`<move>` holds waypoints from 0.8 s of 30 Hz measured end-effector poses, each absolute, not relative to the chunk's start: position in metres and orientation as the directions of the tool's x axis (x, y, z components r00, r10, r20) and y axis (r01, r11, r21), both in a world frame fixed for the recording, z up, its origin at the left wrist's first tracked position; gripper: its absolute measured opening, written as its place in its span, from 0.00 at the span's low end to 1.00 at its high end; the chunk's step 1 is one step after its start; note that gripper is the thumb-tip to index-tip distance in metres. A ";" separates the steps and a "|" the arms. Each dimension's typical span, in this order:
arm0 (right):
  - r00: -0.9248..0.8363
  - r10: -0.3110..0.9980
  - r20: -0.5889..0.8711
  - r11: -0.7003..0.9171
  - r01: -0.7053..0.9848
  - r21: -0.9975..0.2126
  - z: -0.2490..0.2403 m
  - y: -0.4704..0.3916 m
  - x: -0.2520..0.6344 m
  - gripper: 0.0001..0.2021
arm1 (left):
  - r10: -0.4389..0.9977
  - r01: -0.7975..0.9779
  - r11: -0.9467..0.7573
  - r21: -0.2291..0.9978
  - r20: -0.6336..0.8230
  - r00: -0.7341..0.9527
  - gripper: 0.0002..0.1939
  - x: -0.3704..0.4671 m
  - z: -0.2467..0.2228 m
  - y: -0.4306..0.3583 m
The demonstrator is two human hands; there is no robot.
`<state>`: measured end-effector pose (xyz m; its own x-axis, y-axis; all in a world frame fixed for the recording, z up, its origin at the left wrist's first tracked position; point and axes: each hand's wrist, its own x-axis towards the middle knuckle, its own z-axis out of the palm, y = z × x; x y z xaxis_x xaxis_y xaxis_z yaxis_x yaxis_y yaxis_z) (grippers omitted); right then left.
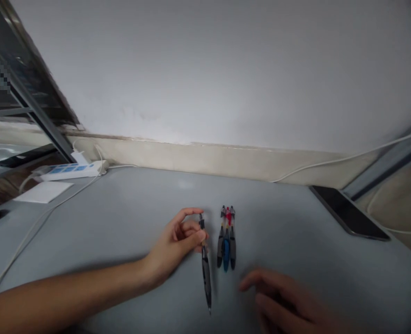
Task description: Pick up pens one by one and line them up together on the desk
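Thumb and fingers of my left hand point(177, 243) pinch a retractable pen point(206, 266) with a clear barrel and dark grip. Its tip points down toward me, and my index fingertip rests at the push-button end. Just right of it, three more pens lie side by side on the grey table: a dark-gripped pen point(220, 248), a blue-gripped pen point(227, 253) with a red clip, and another dark-gripped pen point(233, 250). At the lower right, my right hand point(282, 301) is blurred, its index finger stretched out and apart from the pens. Nothing shows in its fingers.
A white power strip point(75, 170) with blue sockets and a white flat box point(43, 191) are at the back left. A white cable point(52, 209) runs along the left side. A black phone point(349, 212) lies at the right, near a metal frame. A wall stands behind the table point(139, 195).
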<state>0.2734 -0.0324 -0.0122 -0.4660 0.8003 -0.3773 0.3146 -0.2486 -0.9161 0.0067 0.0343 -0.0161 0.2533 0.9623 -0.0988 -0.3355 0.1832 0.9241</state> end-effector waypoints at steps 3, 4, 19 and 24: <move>-0.440 0.851 -0.289 -0.127 0.361 -0.924 -0.013 -0.030 0.276 0.22 | 0.972 -0.270 0.136 0.953 -0.076 0.221 0.29 0.007 -0.008 0.046; -0.419 0.874 -0.246 -0.068 0.396 -0.916 -0.013 -0.029 0.277 0.19 | 0.972 -0.230 0.123 0.965 -0.071 0.223 0.30 0.007 -0.006 0.052; -0.398 0.899 0.186 0.406 0.591 -0.698 -0.013 -0.005 0.276 0.12 | 0.952 0.239 -0.103 0.966 0.026 0.307 0.26 0.029 -0.016 0.091; -0.450 0.868 0.210 0.470 0.605 -0.643 -0.007 0.001 0.273 0.11 | 0.942 0.234 -0.169 0.957 0.087 0.325 0.23 0.018 -0.014 0.069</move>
<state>0.2728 0.0006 -0.0065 -0.4504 0.8678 0.2099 0.6051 0.4695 -0.6430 0.0183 0.0687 -0.0144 0.3247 0.9419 0.0867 0.2342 -0.1688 0.9574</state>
